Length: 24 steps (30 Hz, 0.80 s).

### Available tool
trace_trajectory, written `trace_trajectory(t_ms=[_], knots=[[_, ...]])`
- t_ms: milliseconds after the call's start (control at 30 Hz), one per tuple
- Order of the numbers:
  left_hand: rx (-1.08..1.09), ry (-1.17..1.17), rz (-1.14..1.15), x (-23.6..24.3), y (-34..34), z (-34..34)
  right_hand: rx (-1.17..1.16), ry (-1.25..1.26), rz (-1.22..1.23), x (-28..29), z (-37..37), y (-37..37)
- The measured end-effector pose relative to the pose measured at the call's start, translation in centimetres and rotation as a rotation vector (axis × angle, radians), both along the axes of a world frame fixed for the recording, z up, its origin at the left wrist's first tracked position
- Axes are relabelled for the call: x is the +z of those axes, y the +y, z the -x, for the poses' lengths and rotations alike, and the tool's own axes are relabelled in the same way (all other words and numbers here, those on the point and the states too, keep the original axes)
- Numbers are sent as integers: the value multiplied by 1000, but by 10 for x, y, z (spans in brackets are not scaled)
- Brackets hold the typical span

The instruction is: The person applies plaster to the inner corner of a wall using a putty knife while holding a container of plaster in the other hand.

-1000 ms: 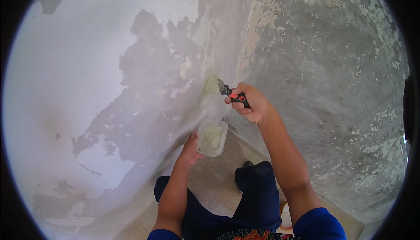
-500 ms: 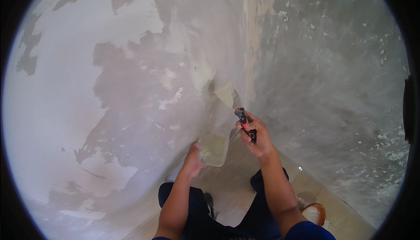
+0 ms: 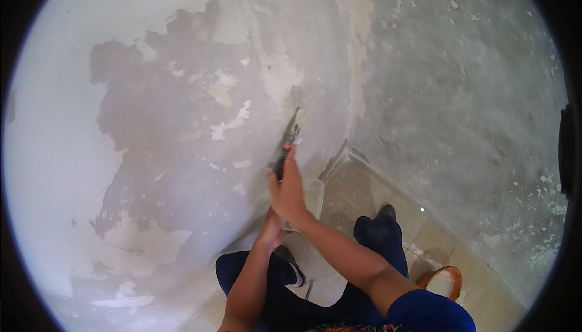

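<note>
The person's right hand (image 3: 287, 189) is clenched around the dark handle of a putty knife (image 3: 289, 139), whose thin blade points up and lies edge-on against the left wall (image 3: 182, 120), just left of the room corner. That wall shows grey bare plaster ringed by white paint and pale filler spots. The left hand (image 3: 271, 230) sits lower, largely hidden behind the right wrist; it seems to grip the near end of a flat pale plaster board (image 3: 310, 194), though its fingers cannot be made out. The board hangs just right of the right hand, before the foot of the corner. The right wall (image 3: 461, 102) is rough grey with white flecks. On the tiled floor (image 3: 424, 235) an orange-rimmed bowl (image 3: 444, 280) stands beside the person's dark trouser leg and a shoe (image 3: 291, 271). No package, label or sign can be seen.
</note>
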State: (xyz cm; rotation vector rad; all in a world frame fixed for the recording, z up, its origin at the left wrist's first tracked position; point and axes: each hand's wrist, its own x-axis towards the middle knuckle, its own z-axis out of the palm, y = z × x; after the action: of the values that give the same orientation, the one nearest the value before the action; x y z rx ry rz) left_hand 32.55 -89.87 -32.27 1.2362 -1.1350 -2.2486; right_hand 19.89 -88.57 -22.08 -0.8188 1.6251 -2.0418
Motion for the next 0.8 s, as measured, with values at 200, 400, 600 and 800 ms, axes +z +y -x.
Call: trace_trajectory(t_ms=[200,400,600,800], knots=[[-44,16,153,27,8,-1,-172,459,-53,12,-27,8],[-32,53,34,18,-1,-1,176,185,-57,5,-5,87],[-74,21,22,15,-1,10,89,-301,-282,20,79,113],[-45,50,0,19,-4,36,320,-710,-365,50,173,105]])
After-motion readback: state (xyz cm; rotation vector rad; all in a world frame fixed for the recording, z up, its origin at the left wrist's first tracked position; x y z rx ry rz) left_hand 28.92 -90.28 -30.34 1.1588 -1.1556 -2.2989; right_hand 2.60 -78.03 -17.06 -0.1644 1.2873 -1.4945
